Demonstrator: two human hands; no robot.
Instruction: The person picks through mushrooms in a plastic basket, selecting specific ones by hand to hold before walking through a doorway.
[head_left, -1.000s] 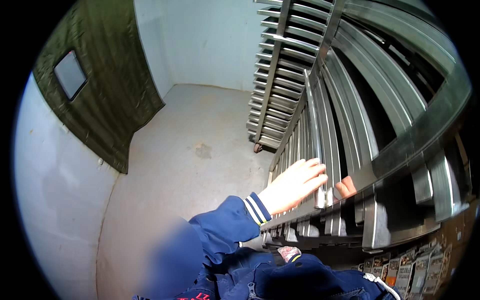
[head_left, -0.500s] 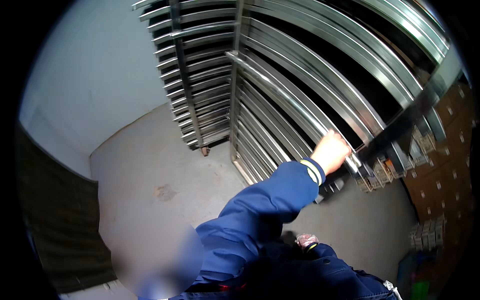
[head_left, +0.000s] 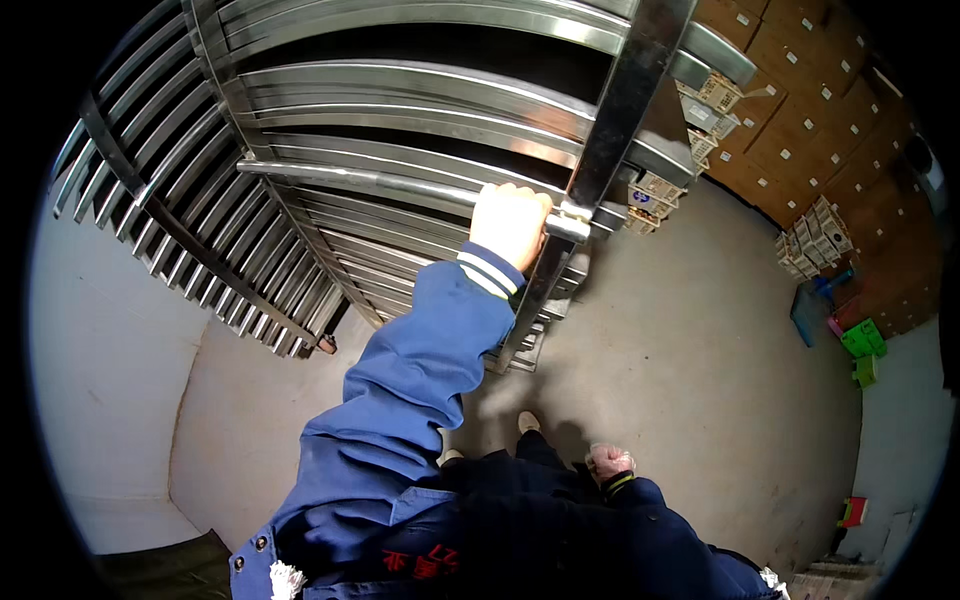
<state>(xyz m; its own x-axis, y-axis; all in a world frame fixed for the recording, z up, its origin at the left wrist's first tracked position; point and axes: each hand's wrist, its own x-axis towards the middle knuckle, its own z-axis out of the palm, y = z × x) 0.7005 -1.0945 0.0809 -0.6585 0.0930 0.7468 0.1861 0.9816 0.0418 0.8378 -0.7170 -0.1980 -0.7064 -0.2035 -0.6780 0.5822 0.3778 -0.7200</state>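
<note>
Rack (head_left: 400, 110): empty steel trays | left hand (head_left: 508, 222) clamped on rail (head_left: 380, 182) | right hand (head_left: 608, 462) fisted, low

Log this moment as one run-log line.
left hand: grips steel rack rail | right hand: down by the leg, holding nothing | cardboard boxes: stacked far right

The left hand's (head_left: 508, 222) fingertips curl out of sight over the steel rail (head_left: 400, 186); the right hand (head_left: 609, 463), low at five o'clock, is too blurred to show its fingers; the rack's (head_left: 330, 120) top bars run off at twelve o'clock; small coloured crates (head_left: 862, 340) at three o'clock are too tiny to identify.
</note>
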